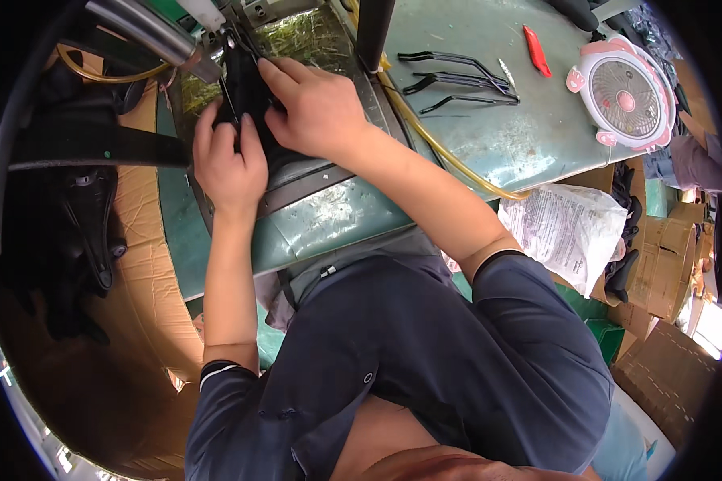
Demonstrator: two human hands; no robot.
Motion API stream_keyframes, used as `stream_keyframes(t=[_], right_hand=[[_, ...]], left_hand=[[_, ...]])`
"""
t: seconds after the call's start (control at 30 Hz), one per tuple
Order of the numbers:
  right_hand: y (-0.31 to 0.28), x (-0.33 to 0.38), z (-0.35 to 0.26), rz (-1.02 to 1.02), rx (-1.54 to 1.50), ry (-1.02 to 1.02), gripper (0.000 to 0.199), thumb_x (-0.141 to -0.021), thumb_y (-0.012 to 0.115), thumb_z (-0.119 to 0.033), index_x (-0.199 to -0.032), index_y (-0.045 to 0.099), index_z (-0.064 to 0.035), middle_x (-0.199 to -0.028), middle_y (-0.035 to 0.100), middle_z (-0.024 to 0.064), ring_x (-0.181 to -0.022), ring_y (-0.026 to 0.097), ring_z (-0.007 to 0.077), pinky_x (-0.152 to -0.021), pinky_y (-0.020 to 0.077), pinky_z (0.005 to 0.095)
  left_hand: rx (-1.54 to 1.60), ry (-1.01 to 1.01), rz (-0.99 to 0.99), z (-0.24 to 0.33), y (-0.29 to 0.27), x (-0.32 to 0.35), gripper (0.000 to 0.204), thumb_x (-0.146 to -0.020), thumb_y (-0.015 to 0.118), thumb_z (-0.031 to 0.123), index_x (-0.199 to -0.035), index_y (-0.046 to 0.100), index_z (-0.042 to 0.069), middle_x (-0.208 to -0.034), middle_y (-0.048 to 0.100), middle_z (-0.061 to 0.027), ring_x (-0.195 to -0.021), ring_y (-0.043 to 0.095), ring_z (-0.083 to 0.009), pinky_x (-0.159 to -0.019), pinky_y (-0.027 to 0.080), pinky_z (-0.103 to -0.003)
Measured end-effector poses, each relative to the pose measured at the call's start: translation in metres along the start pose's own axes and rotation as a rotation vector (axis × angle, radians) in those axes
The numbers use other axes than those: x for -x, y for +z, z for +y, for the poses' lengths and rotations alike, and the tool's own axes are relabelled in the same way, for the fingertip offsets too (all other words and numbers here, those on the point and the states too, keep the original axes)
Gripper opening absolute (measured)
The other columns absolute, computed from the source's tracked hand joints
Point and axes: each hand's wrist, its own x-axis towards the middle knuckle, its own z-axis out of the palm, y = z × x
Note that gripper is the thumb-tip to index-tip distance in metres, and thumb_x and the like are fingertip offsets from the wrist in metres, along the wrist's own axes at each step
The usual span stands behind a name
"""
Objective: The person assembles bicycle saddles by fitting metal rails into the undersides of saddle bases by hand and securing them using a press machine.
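Dark blue shirt (425,361) nearest, both hands closed on black part (245,88), left hand (226,160), right hand (313,108), worn green bench (505,136), perhaps metal rods (457,80), pink fan (627,94), cardboard boxes (658,264) around.

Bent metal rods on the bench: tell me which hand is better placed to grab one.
Probably the right hand: the metal rods lie on its side, while the left hand sits farther away on the black part.

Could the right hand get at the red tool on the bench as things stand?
Probably yes. The right hand presses the black part, but bare bench lies between it and the red tool; only the black rods lie nearby.
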Motion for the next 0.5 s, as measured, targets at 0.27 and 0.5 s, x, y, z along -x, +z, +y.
stream_keyframes(t=[0.27, 0.5], right_hand=[[-0.007, 0.008, -0.002, -0.003, -0.075, 0.163, 0.072, -0.088, 0.081, -0.040, -0.142, 0.062, 0.0030, -0.131, 0.071, 0.0218, -0.103, 0.075, 0.0403, -0.084, 0.0639, 0.0460], [-0.021, 0.016, -0.011, -0.085, -0.338, 0.385, 0.077, -0.092, 0.078, -0.047, -0.144, 0.057, 0.0060, -0.137, 0.065, 0.0299, -0.121, 0.068, 0.0479, -0.103, 0.0574, 0.0504]], left_hand=[[0.031, 0.062, 0.024, 0.004, 0.002, 0.001, 0.020, -0.097, 0.078, 0.017, -0.094, 0.065, 0.001, -0.135, 0.071, -0.0207, -0.112, 0.070, -0.0431, -0.097, 0.057, -0.049], [0.008, -0.010, -0.011, 0.006, -0.009, 0.006, 0.046, -0.096, 0.083, 0.023, -0.130, 0.063, 0.000, -0.144, 0.064, -0.0252, -0.130, 0.062, -0.0448, -0.115, 0.048, -0.050]])
